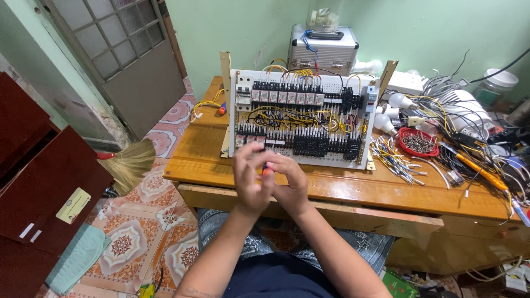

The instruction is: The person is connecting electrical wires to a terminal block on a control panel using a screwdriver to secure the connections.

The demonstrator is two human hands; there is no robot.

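Both hands, left and right, pinch a small orange tool (partly hidden) before my wired panel.

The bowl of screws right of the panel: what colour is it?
Red; the bowl shows clearly in the head view.

Wiring panel stands propped on the tabletop, centre. Behind it, a metal case against the wall. Right of the panel: loose wire pieces, then a bowl of screws, bulbs behind. Broom on the floor, left of the tabletop.
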